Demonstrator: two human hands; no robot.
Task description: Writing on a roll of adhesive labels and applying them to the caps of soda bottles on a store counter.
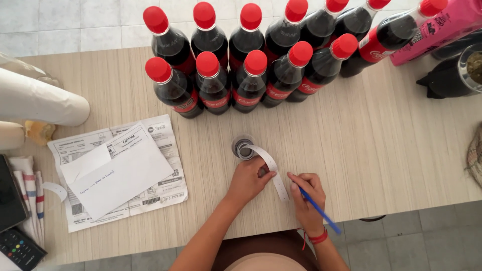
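— Two hands at the near edge of the table [381, 150], is that right?

— Yes. The left hand [247, 181] presses down on a white sticker strip [273, 173], fingers closed over it just below the small label roll [243, 147]. The right hand [305, 198] has its fingers pressed together around a blue pen [317, 210], tip down beside the strip.

— Where does the strip lie from each hand?

— It unwinds from the roll, curves under the left fingertips, then runs on toward the person, slanting slightly to the right. Its long axis goes from the roll at the far end to the free end near the right hand's knuckles. The pen tip sits just to the right of that free end, close to it; I cannot tell whether it touches.

— Which hand is nearer the strip?

— The left is on it, pinning it flat. The right is just beside the loose end, so the pen would have to go a little leftward to meet it.

— What else is about?

— Twelve dark cola bottles with red caps [256, 80] stand in two rows beyond the roll, well apart from the hands. Left of them lies a printed invoice sheet [160, 188] with a white envelope [120, 178] on top. A pink bottle [437, 32] leans at the far right corner.
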